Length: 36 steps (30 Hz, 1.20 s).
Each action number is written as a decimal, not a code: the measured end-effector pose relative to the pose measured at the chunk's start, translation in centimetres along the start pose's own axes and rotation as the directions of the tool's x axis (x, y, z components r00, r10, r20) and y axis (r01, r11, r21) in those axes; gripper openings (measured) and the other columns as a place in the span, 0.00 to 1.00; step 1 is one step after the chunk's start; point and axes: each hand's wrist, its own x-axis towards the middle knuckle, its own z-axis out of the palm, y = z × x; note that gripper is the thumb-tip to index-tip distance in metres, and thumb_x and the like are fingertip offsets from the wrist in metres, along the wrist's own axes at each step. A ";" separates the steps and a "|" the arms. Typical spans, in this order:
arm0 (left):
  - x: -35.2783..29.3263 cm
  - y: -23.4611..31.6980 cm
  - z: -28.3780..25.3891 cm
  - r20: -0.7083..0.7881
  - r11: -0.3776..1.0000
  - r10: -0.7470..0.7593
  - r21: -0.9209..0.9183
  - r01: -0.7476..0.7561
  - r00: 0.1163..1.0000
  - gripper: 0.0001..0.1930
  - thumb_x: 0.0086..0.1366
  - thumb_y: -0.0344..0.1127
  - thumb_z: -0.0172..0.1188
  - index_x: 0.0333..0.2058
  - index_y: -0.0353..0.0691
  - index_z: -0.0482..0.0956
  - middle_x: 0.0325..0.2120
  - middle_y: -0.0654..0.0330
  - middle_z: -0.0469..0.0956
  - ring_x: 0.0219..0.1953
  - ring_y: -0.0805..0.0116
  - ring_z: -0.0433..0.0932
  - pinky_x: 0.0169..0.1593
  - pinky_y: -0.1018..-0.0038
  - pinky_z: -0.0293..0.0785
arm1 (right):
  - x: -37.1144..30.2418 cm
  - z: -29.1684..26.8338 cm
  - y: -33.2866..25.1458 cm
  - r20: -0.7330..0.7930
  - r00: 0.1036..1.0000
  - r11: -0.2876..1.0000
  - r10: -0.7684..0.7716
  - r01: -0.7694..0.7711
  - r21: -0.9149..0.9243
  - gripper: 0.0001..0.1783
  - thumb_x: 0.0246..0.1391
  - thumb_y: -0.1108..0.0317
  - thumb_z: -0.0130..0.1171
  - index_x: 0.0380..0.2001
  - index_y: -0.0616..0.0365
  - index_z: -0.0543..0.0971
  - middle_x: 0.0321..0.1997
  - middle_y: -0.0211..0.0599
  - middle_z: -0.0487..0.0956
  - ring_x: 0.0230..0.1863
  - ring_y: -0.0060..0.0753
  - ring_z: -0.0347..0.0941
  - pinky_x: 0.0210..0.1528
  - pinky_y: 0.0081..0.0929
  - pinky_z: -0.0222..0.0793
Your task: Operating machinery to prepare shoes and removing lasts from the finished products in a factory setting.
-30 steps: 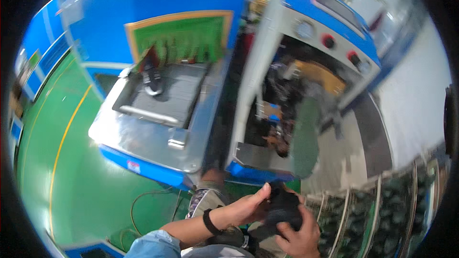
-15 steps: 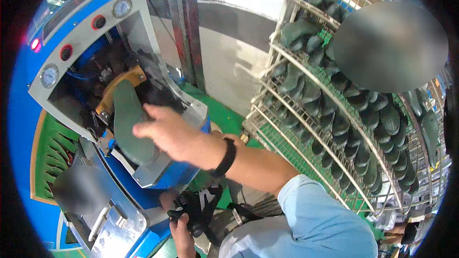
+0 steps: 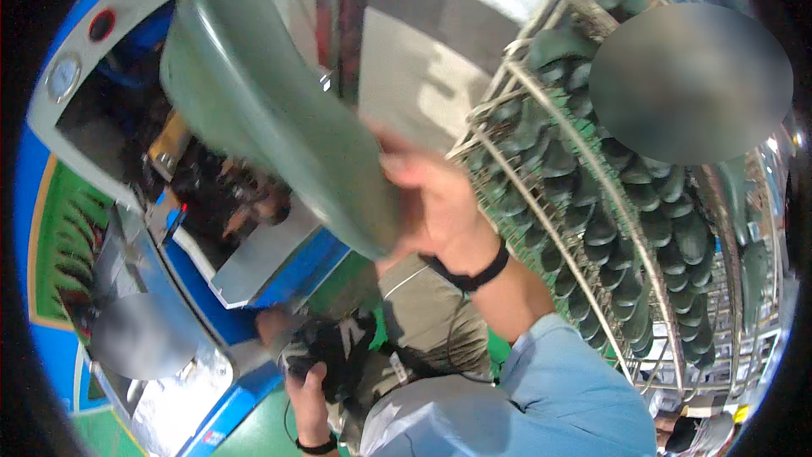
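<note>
A large dark green shoe last (image 3: pixel 262 110) fills the upper middle, tilted with one end up toward the machine. My right hand (image 3: pixel 444 203) is closed on its lower right end. The last is held in the air in front of the blue and grey machine (image 3: pixel 245 267), apart from its tan clamp piece (image 3: pixel 169 145). Low in the view, my left hand (image 3: pixel 309 398) grips a black strappy item (image 3: pixel 334 347), thumb on its near side. Blur hides what kind of item this is.
On the right stands a wire rack (image 3: pixel 584 144) packed with rows of green shoe lasts (image 3: pixel 600 228). A green panel (image 3: pixel 72 237) with dark curved pieces is at the far left. The machine carries a dial gauge (image 3: pixel 63 78) and red-ringed knobs (image 3: pixel 101 25).
My right hand has lifted the shoe last out of the machine, toward me and to the right, turning it on its side. The left hand keeps the black item, shifted slightly left.
</note>
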 end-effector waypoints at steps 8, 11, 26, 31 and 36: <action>0.0 0.2 2.4 0.084 0.980 -0.053 0.194 0.036 0.995 0.22 0.56 0.28 0.65 0.51 0.35 0.77 0.44 0.61 0.79 0.44 0.70 0.76 0.51 0.73 0.73 | -26.9 -12.4 4.0 -0.771 0.618 0.953 0.158 -0.299 -0.044 0.35 0.67 0.42 0.55 0.59 0.66 0.72 0.39 0.49 0.83 0.27 0.31 0.79 0.22 0.23 0.71; -0.1 -0.2 2.9 0.155 0.955 0.024 0.287 -0.068 0.988 0.20 0.56 0.28 0.65 0.49 0.35 0.77 0.42 0.62 0.79 0.43 0.70 0.75 0.49 0.73 0.73 | -36.6 -16.8 5.3 -0.825 0.536 0.983 0.182 -0.089 0.159 0.29 0.66 0.47 0.55 0.54 0.63 0.75 0.36 0.45 0.82 0.26 0.30 0.78 0.23 0.23 0.73; -4.0 9.2 0.2 0.135 0.956 0.073 0.272 -0.108 0.988 0.28 0.49 0.36 0.73 0.49 0.34 0.76 0.42 0.56 0.79 0.44 0.62 0.79 0.51 0.68 0.75 | -38.2 -37.8 0.2 -0.945 0.319 0.364 -0.070 0.890 0.274 0.11 0.60 0.64 0.53 0.39 0.61 0.72 0.30 0.36 0.68 0.29 0.30 0.68 0.27 0.25 0.65; -11.4 15.5 -10.6 -0.382 0.746 0.600 -0.049 -0.664 0.703 0.26 0.56 0.39 0.67 0.51 0.31 0.76 0.52 0.49 0.79 0.54 0.58 0.77 0.61 0.62 0.71 | -40.0 -38.4 4.2 -0.976 0.203 0.861 -0.080 0.508 0.035 0.21 0.67 0.48 0.51 0.40 0.57 0.73 0.23 0.28 0.65 0.24 0.23 0.62 0.26 0.17 0.62; -14.7 20.7 -23.0 -0.512 0.653 0.746 0.687 -0.318 0.427 0.22 0.53 0.37 0.69 0.46 0.33 0.79 0.51 0.51 0.79 0.54 0.61 0.77 0.60 0.66 0.71 | -19.9 -17.7 7.5 -0.776 0.606 0.551 -0.176 -0.592 -0.588 0.11 0.68 0.63 0.57 0.39 0.61 0.78 0.28 0.38 0.73 0.28 0.34 0.68 0.32 0.37 0.67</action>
